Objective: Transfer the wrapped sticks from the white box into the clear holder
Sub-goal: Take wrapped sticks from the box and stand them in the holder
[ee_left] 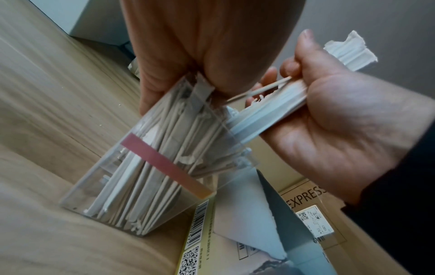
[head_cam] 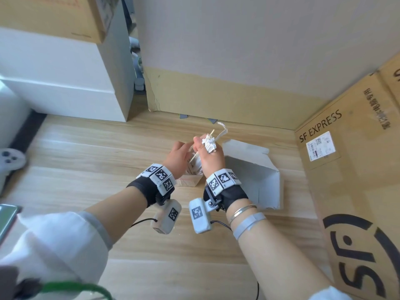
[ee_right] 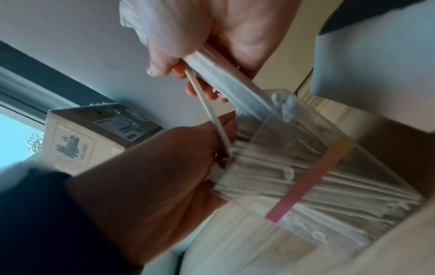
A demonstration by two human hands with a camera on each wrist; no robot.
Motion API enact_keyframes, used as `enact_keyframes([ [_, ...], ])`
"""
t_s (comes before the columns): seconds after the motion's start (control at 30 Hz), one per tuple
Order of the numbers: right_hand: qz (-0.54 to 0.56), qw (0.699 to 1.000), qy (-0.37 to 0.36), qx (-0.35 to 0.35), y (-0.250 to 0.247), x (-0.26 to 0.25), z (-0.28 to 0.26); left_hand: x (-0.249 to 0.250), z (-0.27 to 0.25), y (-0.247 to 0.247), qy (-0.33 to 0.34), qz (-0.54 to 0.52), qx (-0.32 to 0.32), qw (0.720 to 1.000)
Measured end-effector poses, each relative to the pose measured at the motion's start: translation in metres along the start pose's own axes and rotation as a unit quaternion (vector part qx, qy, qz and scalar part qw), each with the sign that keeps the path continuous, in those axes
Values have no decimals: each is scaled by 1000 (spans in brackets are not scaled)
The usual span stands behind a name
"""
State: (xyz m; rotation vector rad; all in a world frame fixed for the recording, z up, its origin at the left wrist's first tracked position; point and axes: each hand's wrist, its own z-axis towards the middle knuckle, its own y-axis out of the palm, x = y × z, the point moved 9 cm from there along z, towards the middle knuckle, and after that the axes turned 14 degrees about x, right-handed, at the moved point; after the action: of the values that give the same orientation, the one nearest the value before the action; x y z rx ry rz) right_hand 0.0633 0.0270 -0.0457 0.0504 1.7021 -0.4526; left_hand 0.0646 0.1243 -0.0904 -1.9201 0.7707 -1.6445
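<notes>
Left hand (head_cam: 176, 158) curled, right hand (head_cam: 208, 156) fisted, raised together

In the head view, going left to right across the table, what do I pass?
Game controller → left hand → right hand, gripping a bundle of wrapped sticks → open white box → SF Express carton.

Wood floor (head_cam: 86, 152): holder (ee_left: 146, 178), box (head_cam: 255, 169).
</notes>
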Motion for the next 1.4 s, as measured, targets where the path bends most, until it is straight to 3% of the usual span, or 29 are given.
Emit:
enact_keyframes([
  [0.1, -18, 1000, -6, 2, -2, -4, 1, -1, 1, 0, 3, -19, -1, 1000],
  [0.23, -15, 998, 2, 55, -12, -7, 5, -2, 1, 2, -2, -23, -8, 1000],
  [0.4, -82, 996, 41, 0, 6, 12, 2, -2, 1, 2, -6, -22, -20, 1000],
  [0.47, -145, 989, 23, 19, 7, 27, 6, -4, 1, 1, -18, -44, -18, 999],
  [0.53, -231, 973, 19, 16, 4, 41, 7, -4, 0, -2, -37, -86, -9, 996],
  [0.7, -380, 920, 14, -97, 12, 75, 7, 7, -4, -12, -67, -210, -15, 975],
  [0.9, -496, 859, -49, -117, 23, 55, 5, 7, -11, -7, -54, -171, -52, 982],
  [1.0, -468, 872, -57, -134, 17, 44, 3, 2, -8, -3, -51, -133, -68, 987],
  [1.23, -341, 927, -48, -151, -1, 6, 0, -4, -1, -2, -37, -70, -24, 997],
  [1.4, -269, 956, -60, -104, -8, -12, 0, -2, 0, -2, -38, -76, -30, 996],
])
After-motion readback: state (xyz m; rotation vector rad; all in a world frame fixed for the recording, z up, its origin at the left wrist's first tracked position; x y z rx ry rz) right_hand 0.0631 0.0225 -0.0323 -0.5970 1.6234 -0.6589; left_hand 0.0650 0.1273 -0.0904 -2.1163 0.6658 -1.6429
